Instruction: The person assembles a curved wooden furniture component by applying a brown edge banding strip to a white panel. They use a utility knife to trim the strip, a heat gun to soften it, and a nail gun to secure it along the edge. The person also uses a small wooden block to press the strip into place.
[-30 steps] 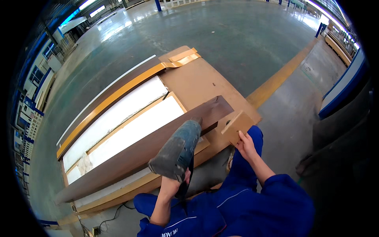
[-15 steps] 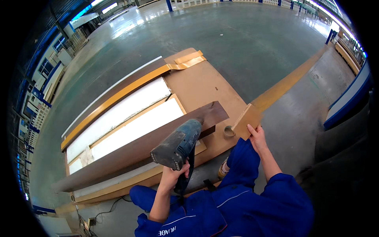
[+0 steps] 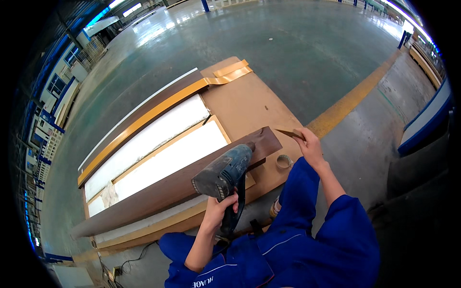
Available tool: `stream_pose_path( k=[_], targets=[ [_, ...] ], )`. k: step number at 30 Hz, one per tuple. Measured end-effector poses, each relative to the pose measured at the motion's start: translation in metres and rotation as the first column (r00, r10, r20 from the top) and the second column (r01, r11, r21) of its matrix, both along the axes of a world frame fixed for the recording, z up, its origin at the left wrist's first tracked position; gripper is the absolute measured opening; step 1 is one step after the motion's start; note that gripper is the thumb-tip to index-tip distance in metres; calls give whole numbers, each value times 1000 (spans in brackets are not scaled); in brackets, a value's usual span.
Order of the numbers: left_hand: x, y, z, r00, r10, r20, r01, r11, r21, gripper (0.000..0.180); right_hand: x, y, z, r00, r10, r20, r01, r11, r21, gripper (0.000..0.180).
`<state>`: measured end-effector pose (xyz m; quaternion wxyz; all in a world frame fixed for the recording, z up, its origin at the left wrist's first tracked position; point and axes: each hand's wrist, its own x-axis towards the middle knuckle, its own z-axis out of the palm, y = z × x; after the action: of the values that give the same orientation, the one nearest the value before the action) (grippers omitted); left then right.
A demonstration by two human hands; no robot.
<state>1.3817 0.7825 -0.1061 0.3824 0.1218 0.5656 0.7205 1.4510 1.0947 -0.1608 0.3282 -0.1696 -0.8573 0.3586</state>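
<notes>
"Where is the heat gun (image 3: 222, 172)?"

"In the left hand (image 3: 222, 207), its nozzle by the right end of the long beam (image 3: 153, 199)."

"And the right hand (image 3: 310, 148)?"

"Right of that end, holding a flat piece (image 3: 289, 133). The tape roll (image 3: 284, 162) lies nearer the body, on the base board (image 3: 249, 98)."

"What lies behind the beam?"

"Two slabs (image 3: 170, 161) side by side, then a long strip (image 3: 139, 128) beyond them."

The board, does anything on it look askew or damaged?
Yes, the gold strip: its right end kinks and trails over the board, unlike its smooth length. A pale crumpled scrap lies at the left end of the white panel, looking torn. The near plank may be creased near the power tool, but that's unclear.
</notes>
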Motion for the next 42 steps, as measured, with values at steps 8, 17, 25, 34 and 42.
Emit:
stream_pose_path(
  k=[8,17,25,34,42],
  targets=[
    [-1,7,-7,1000,-11,5,12,1000,-29,18,-24,10,20,993,106,46,-116,894,432,19],
    [3,7,-6,1000,14,-9,-14,999,-36,13,-33,6,19,992,109,56,-122,837,533,17],
    [-1,9,-3,999,-32,4,32,999,9,12,-28,7,24,993,77,85,-111,834,541,17],
    [0,-22,-4,999,32,-17,-32,999,-32,20,-34,2,21,977,152,148,-211,771,601,17],
    [7,-39,5,993,120,14,-120,993,-4,15,-54,-25,11,950,253,185,-312,718,622,23]
  ],
)
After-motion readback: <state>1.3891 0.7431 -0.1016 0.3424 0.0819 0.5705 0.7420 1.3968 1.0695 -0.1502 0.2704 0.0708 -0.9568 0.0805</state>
